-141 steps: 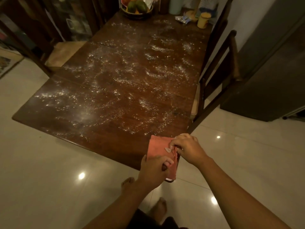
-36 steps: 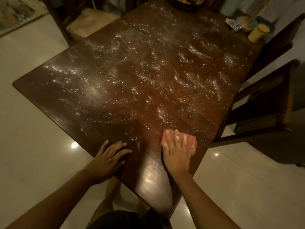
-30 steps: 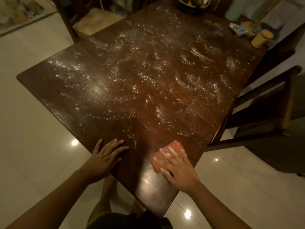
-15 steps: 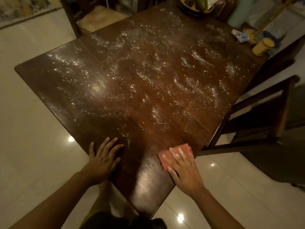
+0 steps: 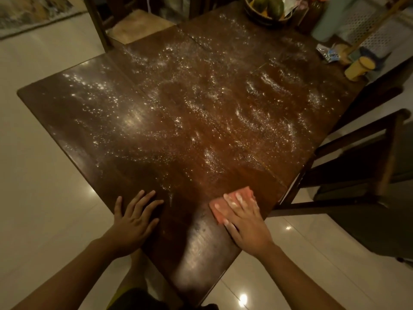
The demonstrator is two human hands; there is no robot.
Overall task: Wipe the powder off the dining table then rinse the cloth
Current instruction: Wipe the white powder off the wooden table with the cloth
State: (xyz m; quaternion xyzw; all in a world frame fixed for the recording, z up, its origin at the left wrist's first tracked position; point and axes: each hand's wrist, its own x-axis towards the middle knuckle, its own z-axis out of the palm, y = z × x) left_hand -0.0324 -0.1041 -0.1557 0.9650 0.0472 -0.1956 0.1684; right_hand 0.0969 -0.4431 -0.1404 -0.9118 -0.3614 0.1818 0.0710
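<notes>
A: Right hand (image 5: pixel 248 227) flat, fingers straight, pressing the cloth (image 5: pixel 221 208) at lower centre; left hand (image 5: pixel 134 218) flat on the table (image 5: pixel 201 253).
B: Cloth has swept nearer; bottom corner looks clean, powder (image 5: pixel 201 113) above remains.

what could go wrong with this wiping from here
1. The cloth under the right hand sits close to the table edge, so a sideways stroke may push powder onto the floor.
2. Powder covers most of the top and the cloth is small, so it may smear rather than lift.
3. Wiping the far end could knock the yellow cup.
</notes>
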